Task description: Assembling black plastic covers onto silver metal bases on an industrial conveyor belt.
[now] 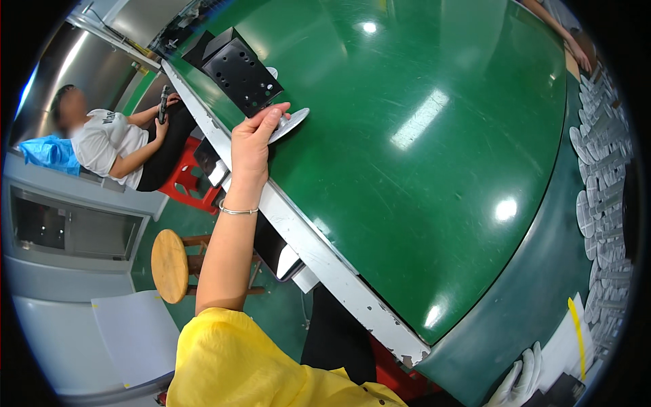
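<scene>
My left hand (254, 139), bare and with a bangle at the wrist, reaches out over the near left edge of the green table. Its fingers are pinched at the lower corner of a black box-shaped bracket (241, 73) dotted with round holes. Right by the fingertips is a thin pale disc (294, 125), seen almost edge-on; whether it joins the bracket is hidden. A second pale disc (272, 72) shows partly behind the bracket. At the bottom right a white glove (521, 381) has its fingers stretched out; I cannot tell if my right hand is in it.
The glossy green table (407, 203) has a chipped white edge (339, 285). Many pale discs (600, 197) stand in rows at the far right. On the left are a wooden stool (169, 266) and a seated person (119, 146). Another person's arm (553, 24) reaches in at the top right.
</scene>
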### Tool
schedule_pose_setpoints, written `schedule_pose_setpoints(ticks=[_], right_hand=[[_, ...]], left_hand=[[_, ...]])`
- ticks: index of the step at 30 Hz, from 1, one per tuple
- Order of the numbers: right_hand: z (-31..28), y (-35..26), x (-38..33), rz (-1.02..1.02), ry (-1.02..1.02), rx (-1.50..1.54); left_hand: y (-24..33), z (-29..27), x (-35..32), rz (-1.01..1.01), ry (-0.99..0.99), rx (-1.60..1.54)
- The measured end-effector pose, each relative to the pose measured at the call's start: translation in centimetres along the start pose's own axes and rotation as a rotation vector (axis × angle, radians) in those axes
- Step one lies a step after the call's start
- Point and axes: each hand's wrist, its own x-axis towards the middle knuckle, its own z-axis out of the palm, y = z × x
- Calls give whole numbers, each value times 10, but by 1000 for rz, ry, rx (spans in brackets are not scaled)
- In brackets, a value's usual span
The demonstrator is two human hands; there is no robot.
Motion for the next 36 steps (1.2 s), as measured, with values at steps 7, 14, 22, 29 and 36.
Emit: schedule_pose_setpoints(ticks=[7, 14, 22, 29, 36], right_hand=[[-2, 3, -1, 10, -10, -21], [-10, -3, -4, 18, -23, -21], [-6, 19, -31, 109, 105, 106], [32, 28, -23, -54, 266, 150], [7, 42, -57, 15, 364, 277]], left_hand=[[5, 14, -6, 438, -21, 709], [-2, 7, -20, 319, -228, 1114], [-21, 1, 14, 230, -150, 1403], [59, 101, -181, 536, -464, 1180], [66, 331, -296, 796, -1022, 715]])
